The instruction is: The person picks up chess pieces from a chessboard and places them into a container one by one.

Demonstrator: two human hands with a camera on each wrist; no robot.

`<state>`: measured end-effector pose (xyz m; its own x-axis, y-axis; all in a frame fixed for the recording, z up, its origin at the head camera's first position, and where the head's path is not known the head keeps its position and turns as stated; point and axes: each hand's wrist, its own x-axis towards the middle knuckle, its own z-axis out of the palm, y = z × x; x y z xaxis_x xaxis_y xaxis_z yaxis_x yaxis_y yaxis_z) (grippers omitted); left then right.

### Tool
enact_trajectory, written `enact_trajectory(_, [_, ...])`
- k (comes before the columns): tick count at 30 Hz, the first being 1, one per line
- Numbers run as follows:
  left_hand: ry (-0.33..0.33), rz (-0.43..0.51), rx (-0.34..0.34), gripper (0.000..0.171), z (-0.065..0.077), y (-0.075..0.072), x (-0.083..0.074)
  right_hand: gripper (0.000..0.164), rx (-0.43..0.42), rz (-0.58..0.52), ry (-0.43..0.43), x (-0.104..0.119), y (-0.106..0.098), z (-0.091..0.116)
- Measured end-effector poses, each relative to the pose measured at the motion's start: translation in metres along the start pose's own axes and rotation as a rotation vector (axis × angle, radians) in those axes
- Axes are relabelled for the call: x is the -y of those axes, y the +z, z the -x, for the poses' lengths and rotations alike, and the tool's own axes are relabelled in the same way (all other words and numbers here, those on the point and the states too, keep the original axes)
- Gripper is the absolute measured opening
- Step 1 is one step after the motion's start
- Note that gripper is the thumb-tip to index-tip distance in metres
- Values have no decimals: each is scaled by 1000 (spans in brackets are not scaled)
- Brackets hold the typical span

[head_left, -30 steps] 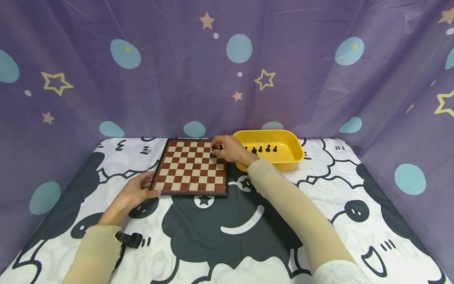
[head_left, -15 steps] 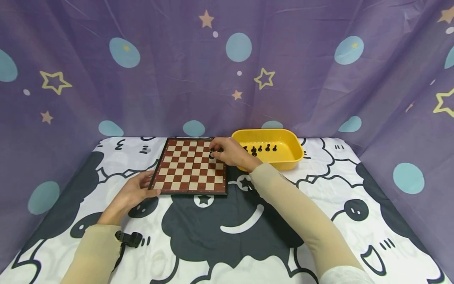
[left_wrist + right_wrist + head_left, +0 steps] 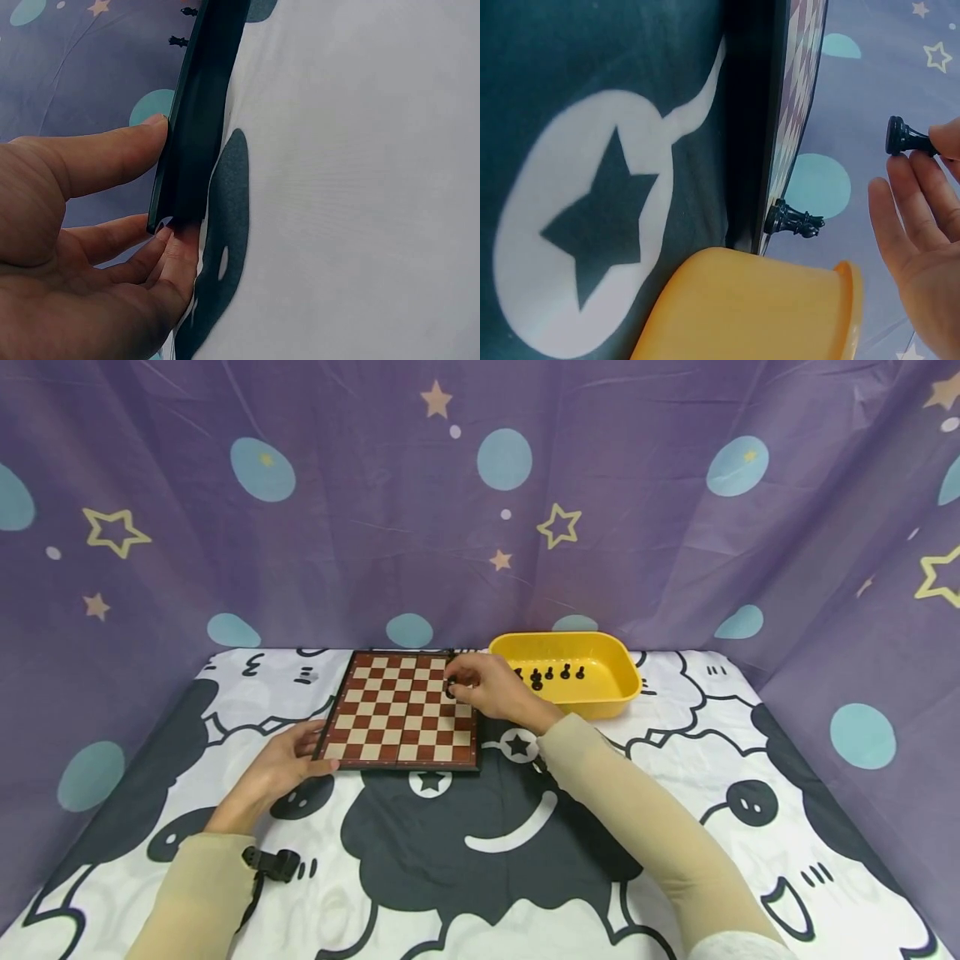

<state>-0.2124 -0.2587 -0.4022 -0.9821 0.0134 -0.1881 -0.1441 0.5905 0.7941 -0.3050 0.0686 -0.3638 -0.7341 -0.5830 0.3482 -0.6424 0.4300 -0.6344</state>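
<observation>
My right hand (image 3: 498,689) pinches a black chess piece (image 3: 907,137) by its upper part, over the right side of the brown-and-cream chessboard (image 3: 405,710). Its base shows, but the fingers hide its top, so I cannot tell which piece it is. Another black chess piece (image 3: 795,220) stands at the board's right edge in the right wrist view, mostly hidden behind the hand in the head view. With the thumb on the rim and fingers beneath, my left hand (image 3: 285,764) holds the board's near left corner, seen closely in the left wrist view.
Right of the board stands a yellow tub (image 3: 626,689) with several black chess pieces (image 3: 550,673) inside. A cartoon-print cloth (image 3: 495,877) covers the table. Behind hangs a purple curtain (image 3: 637,543).
Over the board, the right hand has shifted slightly nearer and to the right, still pinching the chess piece. The left hand keeps its place on the board's corner.
</observation>
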Motion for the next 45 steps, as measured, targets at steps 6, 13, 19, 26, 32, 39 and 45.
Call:
enact_trajectory(6, [0, -4, 1, 87, -1, 0, 0, 21, 0, -41, -5, 2, -1, 8])
enact_trajectory(13, [0, -6, 1, 87, -1, 0, 0, 21, -30, -53, 8, -2, -6, 17])
enact_trajectory(19, [-8, 9, 4, 88, -1, 1, 1, 21, -36, -52, 46, -4, -15, 24])
enact_trajectory(26, [-3, 11, 4, 88, -2, 1, 2, 20, -75, -53, 41, -11, -26, 29])
enact_trajectory(32, [12, 0, -7, 86, -2, 1, 3, 21, -105, -33, 62, -15, -37, 36])
enact_trajectory(39, [21, -11, -16, 84, -1, 0, 3, 22, -133, -38, 109, -23, -51, 43])
enact_trajectory(45, [23, -3, -3, 84, -1, -1, 3, 23, -146, -39, 137, -34, -64, 49])
